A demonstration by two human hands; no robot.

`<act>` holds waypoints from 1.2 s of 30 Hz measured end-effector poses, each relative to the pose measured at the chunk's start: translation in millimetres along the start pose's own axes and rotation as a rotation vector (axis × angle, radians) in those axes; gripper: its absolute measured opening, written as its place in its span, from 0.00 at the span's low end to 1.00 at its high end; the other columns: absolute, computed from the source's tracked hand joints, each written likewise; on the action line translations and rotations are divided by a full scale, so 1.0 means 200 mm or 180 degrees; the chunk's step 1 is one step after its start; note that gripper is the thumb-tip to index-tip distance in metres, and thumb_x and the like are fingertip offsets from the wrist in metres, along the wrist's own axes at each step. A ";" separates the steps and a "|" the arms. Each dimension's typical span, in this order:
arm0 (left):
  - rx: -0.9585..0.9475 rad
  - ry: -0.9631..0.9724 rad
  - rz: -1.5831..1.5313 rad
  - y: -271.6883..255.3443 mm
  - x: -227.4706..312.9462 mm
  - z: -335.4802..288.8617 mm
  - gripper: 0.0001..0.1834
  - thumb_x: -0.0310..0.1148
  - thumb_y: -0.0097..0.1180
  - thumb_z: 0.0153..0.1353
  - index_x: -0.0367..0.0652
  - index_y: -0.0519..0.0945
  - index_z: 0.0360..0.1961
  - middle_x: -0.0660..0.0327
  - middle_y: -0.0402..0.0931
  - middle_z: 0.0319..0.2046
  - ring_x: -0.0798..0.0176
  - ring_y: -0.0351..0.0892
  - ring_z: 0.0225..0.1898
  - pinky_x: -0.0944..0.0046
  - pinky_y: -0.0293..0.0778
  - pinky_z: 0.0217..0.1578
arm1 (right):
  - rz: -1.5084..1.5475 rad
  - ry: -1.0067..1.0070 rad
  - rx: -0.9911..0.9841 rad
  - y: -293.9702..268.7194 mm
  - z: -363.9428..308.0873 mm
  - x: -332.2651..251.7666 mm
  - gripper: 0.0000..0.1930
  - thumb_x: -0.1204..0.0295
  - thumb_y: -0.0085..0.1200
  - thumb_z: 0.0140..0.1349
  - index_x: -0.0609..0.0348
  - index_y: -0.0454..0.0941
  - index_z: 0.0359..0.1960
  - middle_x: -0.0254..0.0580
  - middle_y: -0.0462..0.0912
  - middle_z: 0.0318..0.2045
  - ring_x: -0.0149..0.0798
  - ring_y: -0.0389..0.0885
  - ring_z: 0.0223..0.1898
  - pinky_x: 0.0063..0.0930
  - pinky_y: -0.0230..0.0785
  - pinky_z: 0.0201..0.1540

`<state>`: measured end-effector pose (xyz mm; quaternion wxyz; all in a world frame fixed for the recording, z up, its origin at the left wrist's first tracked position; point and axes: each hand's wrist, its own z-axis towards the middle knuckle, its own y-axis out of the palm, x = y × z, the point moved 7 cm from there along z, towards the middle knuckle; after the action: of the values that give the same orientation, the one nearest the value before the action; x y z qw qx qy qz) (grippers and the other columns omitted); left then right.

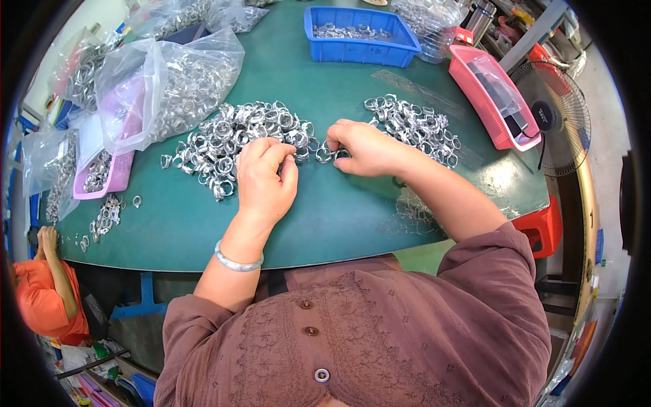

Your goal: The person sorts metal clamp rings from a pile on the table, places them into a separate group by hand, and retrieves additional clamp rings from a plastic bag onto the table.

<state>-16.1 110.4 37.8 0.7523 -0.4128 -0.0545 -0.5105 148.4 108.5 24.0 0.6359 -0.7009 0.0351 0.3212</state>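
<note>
A large heap of silver metal rings lies on the green table, and a smaller heap of rings lies to its right. My left hand is at the front edge of the large heap, thumb and fingertips pinched together; what they hold, if anything, is hidden. Between the two heaps, my right hand has its fingers curled, with a metal ring between thumb and forefinger. Another loose ring lies just left of those fingertips.
Behind stands a blue bin with metal parts. A pink basket and a fan are at right. Clear bags of rings and a lilac basket occupy the left. Another person in an orange top sits at far left.
</note>
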 end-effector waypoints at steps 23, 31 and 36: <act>-0.0826 0.0013 0.0924 0.05 0.07 -0.02 0.16 0.29 0.62 0.47 0.46 0.83 0.40 0.51 0.68 0.55 0.44 0.60 0.60 0.47 0.54 0.59 | -0.0628 -0.0160 -0.0173 -0.01 -0.03 -0.01 0.14 0.68 0.62 0.52 0.58 0.78 0.40 0.45 0.75 0.37 0.50 0.74 0.46 0.40 0.68 0.48; -0.0818 0.0026 0.0971 0.06 0.08 -0.03 0.14 0.29 0.62 0.47 0.46 0.84 0.38 0.52 0.69 0.55 0.43 0.60 0.59 0.46 0.53 0.59 | -0.1740 0.0261 -0.0491 -0.18 -0.10 0.07 0.13 0.64 0.66 0.47 0.55 0.80 0.31 0.43 0.75 0.35 0.47 0.72 0.45 0.40 0.65 0.49; -0.0868 -0.0014 0.0940 0.06 0.09 -0.03 0.14 0.29 0.61 0.47 0.46 0.84 0.38 0.52 0.69 0.55 0.42 0.61 0.59 0.45 0.53 0.59 | -0.0585 -0.0594 0.0193 -0.07 0.05 -0.10 0.16 0.69 0.62 0.50 0.56 0.77 0.42 0.46 0.76 0.40 0.52 0.73 0.47 0.43 0.66 0.50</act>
<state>0.0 95.8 36.2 0.7560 -0.5155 0.0746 -0.3964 134.9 113.0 46.8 0.6840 -0.6487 -0.0788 0.3242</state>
